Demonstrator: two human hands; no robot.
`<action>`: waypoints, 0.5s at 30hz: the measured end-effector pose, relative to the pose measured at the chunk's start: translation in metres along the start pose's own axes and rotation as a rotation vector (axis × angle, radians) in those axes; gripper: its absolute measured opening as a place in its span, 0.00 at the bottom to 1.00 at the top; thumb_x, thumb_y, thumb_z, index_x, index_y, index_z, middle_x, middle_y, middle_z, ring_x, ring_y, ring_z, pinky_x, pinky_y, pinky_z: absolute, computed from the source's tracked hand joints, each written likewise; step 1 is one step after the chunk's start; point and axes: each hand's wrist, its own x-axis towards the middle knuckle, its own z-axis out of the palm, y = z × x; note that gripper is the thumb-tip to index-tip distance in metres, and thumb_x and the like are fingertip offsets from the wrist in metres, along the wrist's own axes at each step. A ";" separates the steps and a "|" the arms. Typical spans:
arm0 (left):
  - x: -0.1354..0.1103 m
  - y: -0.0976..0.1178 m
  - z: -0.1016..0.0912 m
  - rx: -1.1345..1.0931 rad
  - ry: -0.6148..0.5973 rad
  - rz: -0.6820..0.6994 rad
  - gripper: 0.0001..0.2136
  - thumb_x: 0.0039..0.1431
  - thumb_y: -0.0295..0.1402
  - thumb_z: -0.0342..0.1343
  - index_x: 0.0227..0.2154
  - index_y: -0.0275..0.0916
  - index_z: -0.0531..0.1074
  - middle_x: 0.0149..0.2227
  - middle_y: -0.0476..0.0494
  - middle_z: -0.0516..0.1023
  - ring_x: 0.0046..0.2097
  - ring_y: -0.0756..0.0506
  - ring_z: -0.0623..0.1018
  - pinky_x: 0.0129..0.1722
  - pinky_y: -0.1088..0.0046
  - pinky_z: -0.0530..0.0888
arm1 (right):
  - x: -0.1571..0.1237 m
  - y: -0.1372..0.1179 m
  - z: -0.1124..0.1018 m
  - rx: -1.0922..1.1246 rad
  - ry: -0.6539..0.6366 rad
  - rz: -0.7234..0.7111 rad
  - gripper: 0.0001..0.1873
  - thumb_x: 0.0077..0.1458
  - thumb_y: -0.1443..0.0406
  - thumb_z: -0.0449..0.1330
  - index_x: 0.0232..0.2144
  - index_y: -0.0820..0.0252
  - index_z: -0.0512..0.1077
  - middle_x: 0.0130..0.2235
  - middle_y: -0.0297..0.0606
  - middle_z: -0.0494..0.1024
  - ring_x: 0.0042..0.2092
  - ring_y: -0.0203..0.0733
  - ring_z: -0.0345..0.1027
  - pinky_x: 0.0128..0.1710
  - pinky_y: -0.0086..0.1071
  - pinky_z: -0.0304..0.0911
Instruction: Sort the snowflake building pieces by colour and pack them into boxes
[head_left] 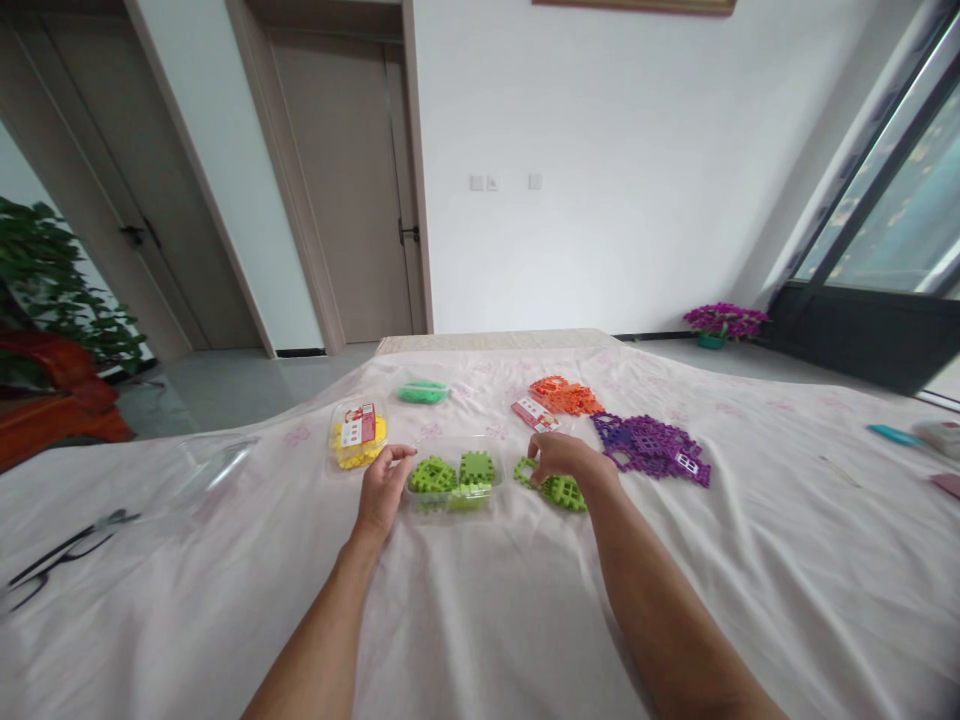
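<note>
A clear plastic box [495, 492] stands in front of me with light green interlocking building pieces [476, 467] in it. My left hand [384, 488] is at the box's left rim, thumb and fingertips closed on the edge. To the right of the box, my right hand [562, 458] reaches down with bent fingers on a light green building piece [523, 470]. More light green pieces [564, 492] lie on the cloth beneath that hand, which partly hides them.
Purple pieces [652, 445] and orange pieces [566, 395] lie at the right, with a printed card [535, 413] beside the orange ones. Boxed yellow pieces [360, 455] and a green pack [422, 391] are at the left. Eyeglasses [71, 545] rest on the bedsheet [480, 620].
</note>
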 end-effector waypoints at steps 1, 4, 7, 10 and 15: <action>0.000 0.000 0.000 -0.001 -0.002 0.000 0.11 0.52 0.40 0.55 0.35 0.39 0.74 0.39 0.46 0.78 0.39 0.46 0.75 0.41 0.71 0.70 | 0.000 0.001 0.000 0.019 0.002 -0.010 0.31 0.32 0.60 0.72 0.44 0.54 0.76 0.45 0.38 0.79 0.44 0.47 0.72 0.34 0.29 0.59; 0.000 0.000 0.000 -0.005 -0.002 0.009 0.11 0.52 0.40 0.55 0.35 0.39 0.74 0.39 0.46 0.78 0.39 0.46 0.75 0.40 0.71 0.70 | -0.002 0.001 -0.003 0.060 0.044 -0.028 0.22 0.36 0.63 0.70 0.38 0.57 0.77 0.40 0.37 0.80 0.39 0.42 0.72 0.32 0.28 0.56; 0.000 0.000 -0.001 0.000 0.002 0.006 0.11 0.52 0.40 0.55 0.35 0.39 0.74 0.39 0.46 0.78 0.38 0.46 0.75 0.39 0.71 0.70 | -0.005 -0.003 -0.007 0.091 0.135 -0.031 0.13 0.40 0.65 0.68 0.33 0.58 0.77 0.35 0.35 0.80 0.36 0.38 0.70 0.31 0.27 0.54; 0.000 0.001 -0.001 0.008 0.000 -0.003 0.11 0.52 0.40 0.55 0.35 0.39 0.74 0.39 0.46 0.78 0.37 0.46 0.75 0.37 0.72 0.69 | -0.009 -0.011 -0.015 0.174 0.325 -0.035 0.09 0.46 0.63 0.64 0.32 0.60 0.77 0.33 0.35 0.79 0.34 0.37 0.69 0.30 0.27 0.53; -0.002 0.002 -0.001 0.017 0.002 0.000 0.12 0.52 0.40 0.55 0.36 0.39 0.74 0.38 0.45 0.78 0.35 0.47 0.75 0.35 0.72 0.69 | -0.021 -0.040 -0.030 0.361 0.512 -0.155 0.11 0.51 0.60 0.60 0.34 0.61 0.77 0.30 0.35 0.78 0.31 0.36 0.68 0.29 0.27 0.54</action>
